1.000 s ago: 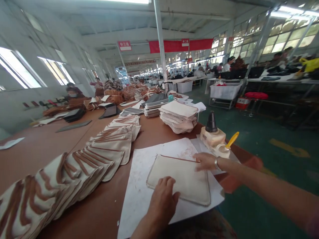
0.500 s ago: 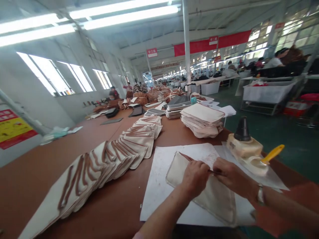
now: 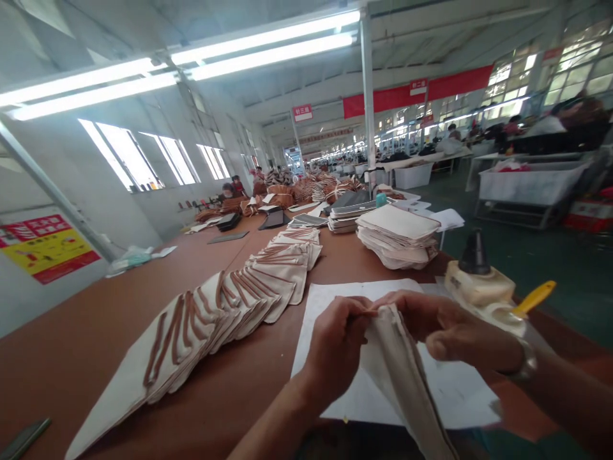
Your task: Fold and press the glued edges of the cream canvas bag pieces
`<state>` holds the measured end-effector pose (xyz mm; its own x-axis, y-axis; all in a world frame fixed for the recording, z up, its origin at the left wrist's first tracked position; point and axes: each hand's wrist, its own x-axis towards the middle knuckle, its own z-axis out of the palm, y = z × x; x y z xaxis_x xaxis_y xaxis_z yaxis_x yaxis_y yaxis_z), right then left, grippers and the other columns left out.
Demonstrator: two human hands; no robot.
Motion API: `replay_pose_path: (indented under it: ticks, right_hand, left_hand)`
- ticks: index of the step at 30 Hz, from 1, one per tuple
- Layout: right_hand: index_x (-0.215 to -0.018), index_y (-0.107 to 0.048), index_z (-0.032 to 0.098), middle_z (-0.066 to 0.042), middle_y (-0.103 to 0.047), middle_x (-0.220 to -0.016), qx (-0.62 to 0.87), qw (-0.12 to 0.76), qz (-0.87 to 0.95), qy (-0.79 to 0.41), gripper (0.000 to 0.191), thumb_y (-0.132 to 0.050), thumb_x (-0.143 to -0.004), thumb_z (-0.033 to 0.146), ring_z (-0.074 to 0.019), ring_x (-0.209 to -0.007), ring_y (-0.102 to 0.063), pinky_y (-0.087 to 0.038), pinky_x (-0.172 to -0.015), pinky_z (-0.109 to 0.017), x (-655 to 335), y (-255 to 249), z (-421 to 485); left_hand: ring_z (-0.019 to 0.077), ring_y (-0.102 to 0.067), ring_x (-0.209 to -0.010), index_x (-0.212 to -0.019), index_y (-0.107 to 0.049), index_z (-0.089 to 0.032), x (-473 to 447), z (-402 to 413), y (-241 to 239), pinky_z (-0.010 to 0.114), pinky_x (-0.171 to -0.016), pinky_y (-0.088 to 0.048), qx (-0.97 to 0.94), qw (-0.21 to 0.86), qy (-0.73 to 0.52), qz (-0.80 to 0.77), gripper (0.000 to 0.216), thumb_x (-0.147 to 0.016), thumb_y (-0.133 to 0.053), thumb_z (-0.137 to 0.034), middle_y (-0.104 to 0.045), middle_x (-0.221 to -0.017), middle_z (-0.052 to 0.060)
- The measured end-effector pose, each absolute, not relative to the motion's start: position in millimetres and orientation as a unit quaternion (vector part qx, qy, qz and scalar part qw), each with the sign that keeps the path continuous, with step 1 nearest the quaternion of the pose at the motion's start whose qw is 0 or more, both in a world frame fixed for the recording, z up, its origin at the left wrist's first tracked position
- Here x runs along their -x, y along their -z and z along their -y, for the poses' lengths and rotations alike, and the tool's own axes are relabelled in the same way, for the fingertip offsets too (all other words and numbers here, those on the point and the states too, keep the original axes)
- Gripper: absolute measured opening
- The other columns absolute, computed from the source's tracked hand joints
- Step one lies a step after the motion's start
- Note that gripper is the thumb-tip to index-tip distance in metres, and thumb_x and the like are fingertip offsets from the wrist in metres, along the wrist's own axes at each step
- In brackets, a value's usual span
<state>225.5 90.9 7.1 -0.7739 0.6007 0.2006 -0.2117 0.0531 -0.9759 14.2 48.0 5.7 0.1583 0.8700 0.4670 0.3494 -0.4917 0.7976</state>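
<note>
A cream fabric panel (image 3: 395, 370) with a stitched edge hangs tilted from both my hands over the near edge of the table. My left hand (image 3: 338, 342) is closed on its upper corner, where a bit of brown trim shows. Beside it, my right hand (image 3: 431, 322) pinches the top edge, its fingertips partly hidden behind the panel. White paper sheets (image 3: 311, 358) lie on the table beneath. A long fanned row of cream panels with brown strips (image 3: 230, 300) stretches away on the left.
A stack of cream panels (image 3: 397, 223) stands beyond the paper. At right are a glue container with a black cone (image 3: 474, 255) and a yellow-handled brush (image 3: 536, 299). The brown table (image 3: 230, 390) runs far back; a dark flat object (image 3: 23, 441) lies near left.
The panel lay nearly flat on the paper; now it is lifted, turned and hanging from my hands. My hands have come closer together. The view has shifted slightly left.
</note>
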Motion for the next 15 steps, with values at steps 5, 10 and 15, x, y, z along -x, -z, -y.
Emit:
replay_pose_path:
  ticks: [5,10,15]
  right_hand:
    - [-0.087,-0.055,0.015,0.004,-0.046,-0.075,0.165,0.237,0.759,-0.584,0.027,-0.072,-0.084,0.035,-0.0088,-0.065,-0.039,-0.034,-0.058,-0.02,-212.3,-15.7,-79.8]
    - [-0.071,-0.049,0.016,0.005,-0.046,-0.07,0.236,0.213,0.868,-0.382,0.02,-0.069,-0.078,0.017,-0.0094,-0.065,-0.037,-0.027,-0.055,-0.021,-208.8,-15.6,-65.4]
    - [-0.078,-0.052,0.016,0.005,-0.043,-0.071,0.213,0.184,0.849,-0.448,0.024,-0.067,-0.085,0.033,-0.0091,-0.063,-0.036,-0.028,-0.055,-0.021,-204.6,-8.3,-46.4]
  left_hand:
    - [0.0173,-0.058,-0.089,-0.102,-0.066,-0.017,18.8,-27.2,-27.0,0.025,-0.078,-0.045,-0.693,0.447,-0.388,-0.412,0.017,-0.087,-0.059,-0.02,-0.067,-0.097,0.004]
    - [0.0167,-0.053,-0.081,-0.098,-0.07,-0.013,35.0,-14.9,-38.9,0.023,-0.068,-0.04,-0.66,0.543,-0.313,-0.414,0.03,-0.078,-0.07,-0.035,-0.064,-0.088,0.004]
    - [0.0103,-0.044,-0.066,-0.083,-0.069,-0.01,25.5,-3.2,-35.1,0.02,-0.057,-0.031,-0.643,0.556,-0.284,-0.443,0.033,-0.074,-0.078,-0.041,-0.055,-0.072,0.0]
